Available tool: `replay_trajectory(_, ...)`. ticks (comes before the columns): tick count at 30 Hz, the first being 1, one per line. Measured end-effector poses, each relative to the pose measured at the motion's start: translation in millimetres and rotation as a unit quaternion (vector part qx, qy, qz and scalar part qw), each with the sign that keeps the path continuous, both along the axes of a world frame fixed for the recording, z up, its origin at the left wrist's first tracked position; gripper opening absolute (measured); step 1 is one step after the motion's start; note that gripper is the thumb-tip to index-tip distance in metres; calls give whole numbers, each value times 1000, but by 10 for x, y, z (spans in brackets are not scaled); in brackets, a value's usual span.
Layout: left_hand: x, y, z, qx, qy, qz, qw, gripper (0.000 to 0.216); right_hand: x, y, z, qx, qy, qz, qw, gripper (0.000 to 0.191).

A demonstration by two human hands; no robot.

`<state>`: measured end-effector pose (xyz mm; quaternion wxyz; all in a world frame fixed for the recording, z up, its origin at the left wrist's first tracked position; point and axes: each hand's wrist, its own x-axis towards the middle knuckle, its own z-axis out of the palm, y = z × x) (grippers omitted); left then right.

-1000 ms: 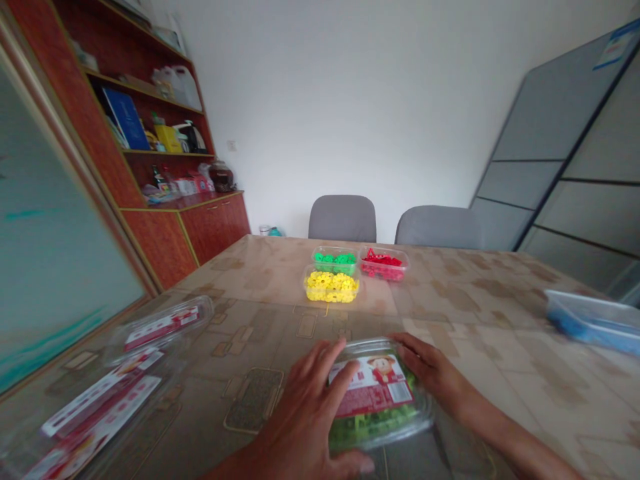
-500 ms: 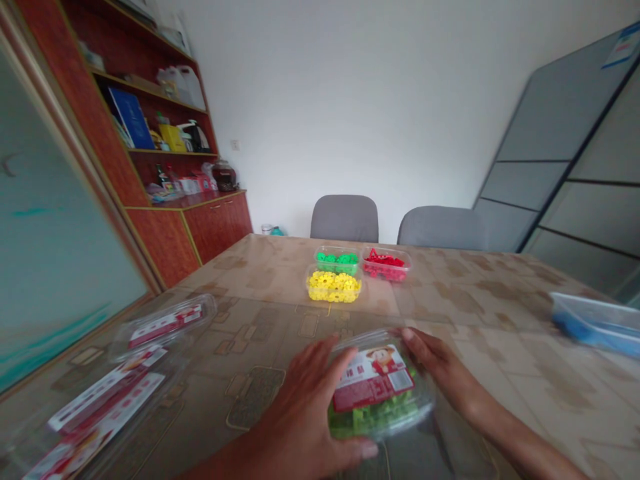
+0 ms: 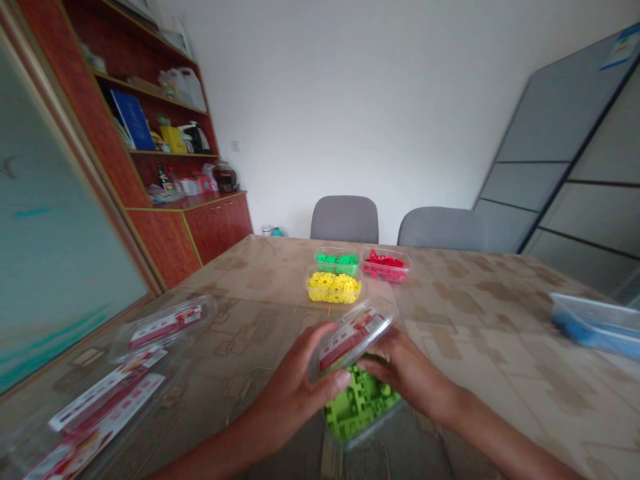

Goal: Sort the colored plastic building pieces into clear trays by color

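Note:
A clear plastic box filled with light-green building pieces sits on the table right in front of me. Its clear lid, with a red and white label, is tilted up off the box. My left hand grips the lid's near left edge with fingers and thumb. My right hand is closed round the box's right side under the raised lid. Farther back stand three open boxes: yellow pieces, green pieces and red pieces.
Several loose clear lids with red labels lie on the table's left part. A box of blue pieces sits at the right edge. Two grey chairs stand behind the patterned table. A wooden shelf unit fills the left wall.
The lid, flat on the green box a second ago, has been lifted and tilted up by my left hand. My right hand has moved in under it onto the box.

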<state>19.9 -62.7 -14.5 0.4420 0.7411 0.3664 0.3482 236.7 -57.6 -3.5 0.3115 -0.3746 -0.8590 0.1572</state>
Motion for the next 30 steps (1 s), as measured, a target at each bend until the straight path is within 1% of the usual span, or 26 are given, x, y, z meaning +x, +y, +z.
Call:
replay_trajectory(4,-36,9,-34,-4,19,0,1000,54,-9,85,22,-21,-5,25,999,19)
replay_trajectory(8,-54,29,-48,13,17,1,1000,58,165,72,133,-21,17,2,1000,17)
replay_trajectory(11,-39,48,-41,20,-2,7,1000,56,298,12,183,-32,17,-17,999,20)
replay_trajectory(14,-14,68,-22,18,-24,21,999,54,329,-61,140,-21,-3,-6,1000,26)
replay_trajectory(17,-1,85,-1,11,-37,31,999,54,250,-111,81,-5,-30,7,1000,38)
replay_trajectory(19,-5,94,5,17,-35,37,999,53,171,-122,77,3,-48,10,999,41)
replay_trajectory(21,-15,101,-1,24,-23,40,999,53,98,-121,95,4,-60,22,998,37)
replay_trajectory(23,-26,108,-13,26,-12,40,999,54,51,-116,112,-7,-63,40,997,28)
replay_trajectory(25,-37,117,-21,30,-2,42,999,56,38,-111,114,-18,-41,48,998,24)
replay_trajectory(27,-47,124,-18,38,5,48,998,56,60,-102,99,-22,-3,32,999,24)
replay_trajectory(30,-53,110,-6,58,18,49,997,54,169,-68,69,-12,38,-27,999,24)
